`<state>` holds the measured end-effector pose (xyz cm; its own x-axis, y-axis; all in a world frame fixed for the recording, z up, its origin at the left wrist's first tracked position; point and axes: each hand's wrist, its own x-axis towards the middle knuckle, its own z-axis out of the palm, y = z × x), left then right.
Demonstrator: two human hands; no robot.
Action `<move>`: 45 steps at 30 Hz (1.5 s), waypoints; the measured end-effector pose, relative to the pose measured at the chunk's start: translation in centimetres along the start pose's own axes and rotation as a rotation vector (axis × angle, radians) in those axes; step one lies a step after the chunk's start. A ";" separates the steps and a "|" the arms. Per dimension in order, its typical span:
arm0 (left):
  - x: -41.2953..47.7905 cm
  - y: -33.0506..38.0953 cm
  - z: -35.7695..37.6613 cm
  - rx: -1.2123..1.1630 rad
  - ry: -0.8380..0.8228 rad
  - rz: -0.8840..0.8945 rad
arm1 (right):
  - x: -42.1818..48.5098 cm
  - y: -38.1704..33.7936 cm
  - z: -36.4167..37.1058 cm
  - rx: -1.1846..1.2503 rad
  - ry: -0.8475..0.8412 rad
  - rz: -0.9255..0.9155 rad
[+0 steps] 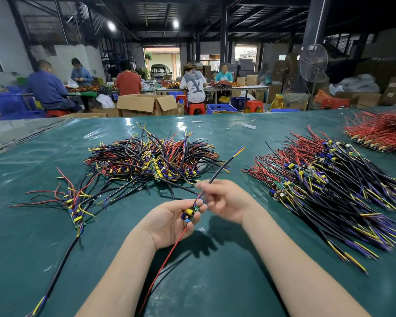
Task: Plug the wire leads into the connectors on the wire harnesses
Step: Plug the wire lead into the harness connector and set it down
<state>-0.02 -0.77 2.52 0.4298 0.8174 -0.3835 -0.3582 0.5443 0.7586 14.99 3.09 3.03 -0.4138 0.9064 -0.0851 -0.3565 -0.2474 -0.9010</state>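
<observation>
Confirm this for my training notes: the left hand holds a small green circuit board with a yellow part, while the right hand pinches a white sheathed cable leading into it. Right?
Not quite. In the head view the sheathed cable is black, not white. The left hand does hold the small green circuit board, and the right hand pinches that cable.

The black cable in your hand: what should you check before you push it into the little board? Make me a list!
1. Small board gripped in the left hand: ok.
2. Black cable pinched by the right hand: ok.
3. Cable's thin leads point at the board: ok.
4. Leads pushed fully home: cannot tell, too blurred.
5. Red wire trails free from the board over the table, unsnagged: ok.
</observation>
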 end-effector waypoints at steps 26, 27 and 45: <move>-1.4 -0.1 -0.3 0.412 -0.161 -0.050 | -0.3 -2.5 -2.3 0.452 0.470 -0.332; -1.4 0.0 -0.2 0.446 -0.177 -0.053 | -0.4 -2.5 -2.3 0.539 0.460 -0.280; -0.7 0.6 -0.2 0.794 0.271 0.139 | -1.1 0.3 3.6 -1.501 0.147 -0.731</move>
<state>-0.69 -0.96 3.12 0.1748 0.9393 -0.2954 0.3379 0.2246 0.9140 12.30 0.79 4.42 -0.4265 0.7190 0.5488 0.6722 0.6579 -0.3395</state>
